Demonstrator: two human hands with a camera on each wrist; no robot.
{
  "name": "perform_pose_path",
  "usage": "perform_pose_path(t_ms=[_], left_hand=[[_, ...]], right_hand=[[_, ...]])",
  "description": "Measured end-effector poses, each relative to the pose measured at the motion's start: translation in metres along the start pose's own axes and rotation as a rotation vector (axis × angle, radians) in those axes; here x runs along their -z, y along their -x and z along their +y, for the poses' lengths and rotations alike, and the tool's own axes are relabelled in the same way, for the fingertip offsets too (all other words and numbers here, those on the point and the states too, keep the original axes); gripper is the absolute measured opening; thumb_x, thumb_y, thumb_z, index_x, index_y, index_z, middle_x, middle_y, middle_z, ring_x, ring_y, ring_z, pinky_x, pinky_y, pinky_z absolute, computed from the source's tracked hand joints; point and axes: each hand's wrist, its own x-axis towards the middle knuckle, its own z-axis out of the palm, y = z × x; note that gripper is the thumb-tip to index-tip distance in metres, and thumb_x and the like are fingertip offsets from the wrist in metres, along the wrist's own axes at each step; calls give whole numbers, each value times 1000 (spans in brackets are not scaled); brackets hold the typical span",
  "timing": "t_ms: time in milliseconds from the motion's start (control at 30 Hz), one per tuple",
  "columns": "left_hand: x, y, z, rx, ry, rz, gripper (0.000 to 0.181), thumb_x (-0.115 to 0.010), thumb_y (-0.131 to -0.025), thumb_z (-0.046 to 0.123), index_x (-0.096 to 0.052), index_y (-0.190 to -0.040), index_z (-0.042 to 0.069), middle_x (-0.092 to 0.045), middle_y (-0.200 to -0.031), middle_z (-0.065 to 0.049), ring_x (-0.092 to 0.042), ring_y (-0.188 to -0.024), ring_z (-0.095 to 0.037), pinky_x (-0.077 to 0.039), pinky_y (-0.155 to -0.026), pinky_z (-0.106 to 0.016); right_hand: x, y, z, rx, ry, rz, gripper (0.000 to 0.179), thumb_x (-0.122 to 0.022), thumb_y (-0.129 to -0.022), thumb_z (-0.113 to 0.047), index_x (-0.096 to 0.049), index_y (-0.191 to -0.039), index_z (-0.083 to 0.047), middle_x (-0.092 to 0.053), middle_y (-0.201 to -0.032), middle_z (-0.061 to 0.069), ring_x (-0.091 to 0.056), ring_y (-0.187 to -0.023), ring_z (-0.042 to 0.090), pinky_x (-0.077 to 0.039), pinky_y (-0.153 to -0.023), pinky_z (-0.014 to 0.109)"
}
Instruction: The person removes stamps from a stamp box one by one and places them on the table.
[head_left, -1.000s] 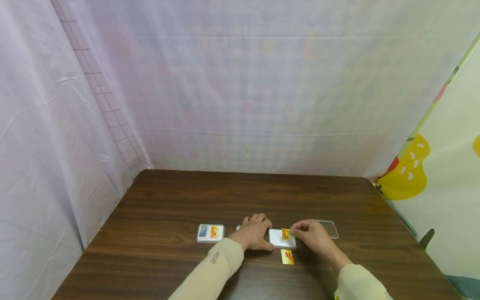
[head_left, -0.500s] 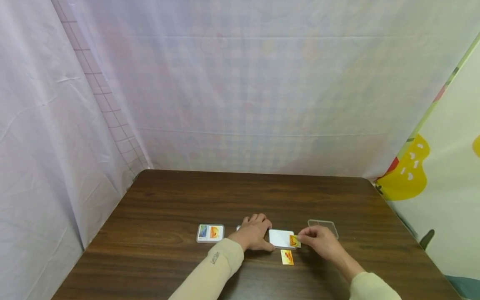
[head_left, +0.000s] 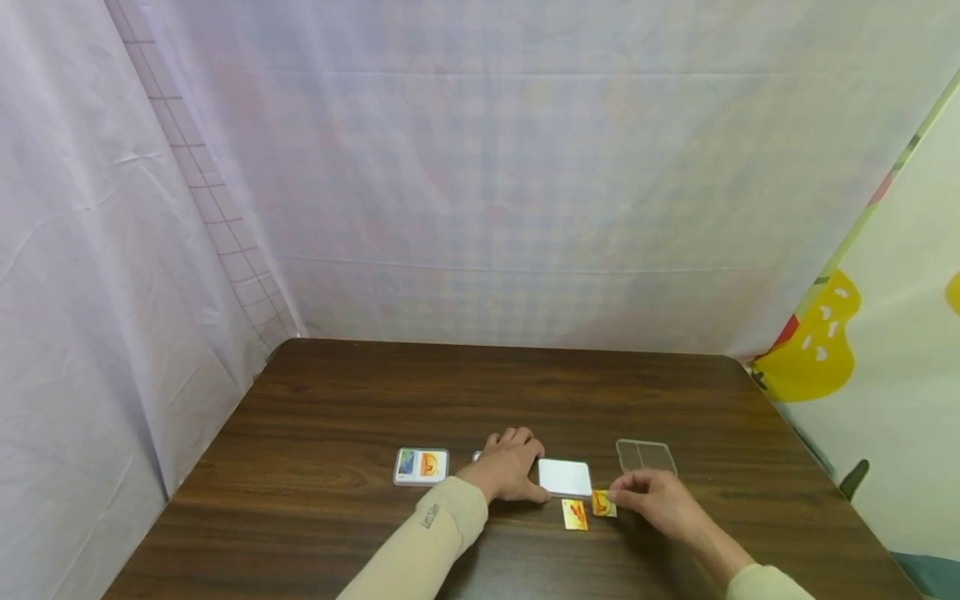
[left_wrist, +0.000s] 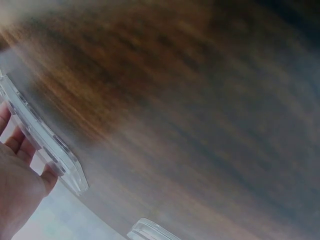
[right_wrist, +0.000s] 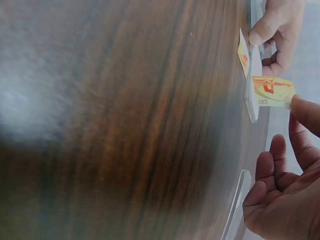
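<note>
My right hand (head_left: 660,500) pinches a yellow and red stamp (right_wrist: 272,91) between thumb and forefinger, with "120" printed on it. The stamp is raised close over the table, right of a white-backed clear case (head_left: 564,478). My left hand (head_left: 510,465) spans the left end of this case, thumb at its near corner and forefinger at its far corner. A second case (left_wrist: 42,132) lies mostly covered under that hand, other fingers along its edge. Another yellow and red stamp (head_left: 575,515) lies flat on the table just in front of the white-backed case.
A clear case lid (head_left: 645,456) lies behind my right hand. Further left on the brown wood-grain table (head_left: 337,400) sits a case (head_left: 422,467) showing two stamps. White curtains (head_left: 480,167) hang behind the table.
My right hand has drawn the pinched stamp off the white-backed case, moving right and towards me. My left hand has stayed in place.
</note>
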Motion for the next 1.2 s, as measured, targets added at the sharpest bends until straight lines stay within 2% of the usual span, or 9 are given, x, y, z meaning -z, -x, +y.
perform_pose_path(t_ms=[333, 733, 1200], left_hand=[[-1, -1, 0, 2, -4, -2, 59, -76, -78, 57, -59, -123, 22, -48, -134, 2, -43, -125, -17, -34, -104, -41], [0, 1, 0, -6, -7, 4, 60, -76, -78, 57, -59, -124, 22, -48, -134, 2, -43, -124, -17, -34, -103, -40], [-1, 0, 0, -3, -13, -4, 60, -75, -79, 57, -58, -125, 22, -48, -136, 1, -42, -126, -17, -34, -104, -40]], right_hand=[[-4, 5, 6, 41, -7, -58, 12, -77, -84, -16, -72, -88, -5, -66, -84, 0, -54, -79, 15, -43, -68, 29], [-13, 4, 7, -39, 73, 43, 9, -77, -82, -16, -72, -81, -9, -61, -73, -1, -50, -69, 15, -40, -63, 32], [-17, 0, 5, -45, 166, 67, 10, -78, -81, -23, -73, -81, -15, -64, -78, -3, -52, -72, 14, -42, -66, 34]])
